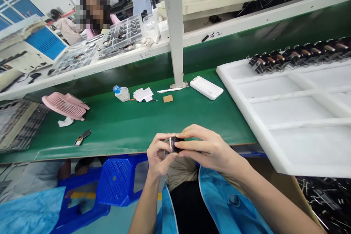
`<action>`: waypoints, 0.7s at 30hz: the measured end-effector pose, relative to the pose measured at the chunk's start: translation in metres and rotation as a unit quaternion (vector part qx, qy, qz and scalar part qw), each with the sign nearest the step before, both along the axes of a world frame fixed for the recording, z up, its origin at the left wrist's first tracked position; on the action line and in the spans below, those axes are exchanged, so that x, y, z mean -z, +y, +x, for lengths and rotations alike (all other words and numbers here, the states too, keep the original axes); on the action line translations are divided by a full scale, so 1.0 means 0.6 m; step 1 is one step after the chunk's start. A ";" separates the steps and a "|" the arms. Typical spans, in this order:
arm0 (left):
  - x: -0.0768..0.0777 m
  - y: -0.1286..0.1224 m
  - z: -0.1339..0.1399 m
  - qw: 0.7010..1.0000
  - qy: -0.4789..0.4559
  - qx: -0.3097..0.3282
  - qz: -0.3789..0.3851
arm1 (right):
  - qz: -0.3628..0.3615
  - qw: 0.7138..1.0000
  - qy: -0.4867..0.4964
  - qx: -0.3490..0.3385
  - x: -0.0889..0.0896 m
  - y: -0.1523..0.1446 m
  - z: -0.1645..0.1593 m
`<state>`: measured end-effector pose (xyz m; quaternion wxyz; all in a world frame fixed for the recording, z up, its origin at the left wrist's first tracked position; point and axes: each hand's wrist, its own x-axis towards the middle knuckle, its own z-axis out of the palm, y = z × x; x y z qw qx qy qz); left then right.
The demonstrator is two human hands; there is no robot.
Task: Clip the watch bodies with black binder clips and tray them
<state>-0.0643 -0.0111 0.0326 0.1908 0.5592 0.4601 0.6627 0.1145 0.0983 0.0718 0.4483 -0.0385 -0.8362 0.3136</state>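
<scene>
Between both hands, just over the table's front edge, is a small smartwatch body (pixel 172 144) with a dark glossy face and a pale metal rim. My left hand (pixel 159 155) grips its left side between thumb and fingers. From the right, my right hand (pixel 205 146) pinches it too, with fingertips lying over the dark face and hiding part of it. Ahead on the green table (pixel 123 117) lie a tan block (pixel 168 98), a white pen (pixel 169 90) and a white power bank-like slab (pixel 206 87).
To the right, a white foam tray (pixel 298 122) carries a row of binder clips (pixel 298 56) clamped on dark parts. A pink basket (pixel 64 104), a small bottle (pixel 121 93) and white paper pieces (pixel 143 94) sit left. A white post (pixel 175 29) rises mid-table. Blue stool (pixel 115 181) below; people work beyond.
</scene>
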 end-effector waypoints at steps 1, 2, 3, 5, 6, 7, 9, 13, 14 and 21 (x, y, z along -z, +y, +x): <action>0.001 0.000 0.001 1.000 -0.003 -0.001 0.000 | 0.005 1.000 -0.001 0.000 0.001 0.000 0.000; 0.001 0.000 0.001 1.000 -0.007 -0.003 0.000 | 0.009 1.000 -0.001 -0.001 0.001 0.001 0.001; 0.002 0.000 0.002 1.000 -0.010 -0.003 0.000 | 0.010 1.000 -0.002 -0.002 0.003 0.001 0.001; 0.003 0.000 0.003 1.000 -0.016 -0.004 -0.002 | 0.008 1.000 -0.003 -0.005 0.006 0.001 0.001; 0.004 0.000 0.003 1.000 -0.018 -0.004 -0.003 | 0.007 1.000 -0.002 -0.005 0.007 0.002 0.001; 0.005 0.000 0.004 1.000 -0.020 -0.004 -0.004 | 0.005 1.000 0.000 -0.006 0.009 0.002 0.001; 0.008 -0.001 0.005 1.000 -0.023 -0.006 -0.004 | 0.004 1.000 0.002 -0.005 0.011 0.002 0.000; 0.017 0.000 0.007 0.999 -0.038 -0.013 -0.006 | -0.005 1.000 0.000 -0.005 0.010 0.000 0.001; 0.020 0.001 0.008 0.999 -0.043 -0.014 -0.008 | -0.014 1.000 -0.002 -0.007 0.009 -0.001 0.001; 0.015 0.005 0.024 0.999 -0.015 -0.031 0.013 | -0.360 0.932 0.037 0.035 0.033 -0.041 -0.021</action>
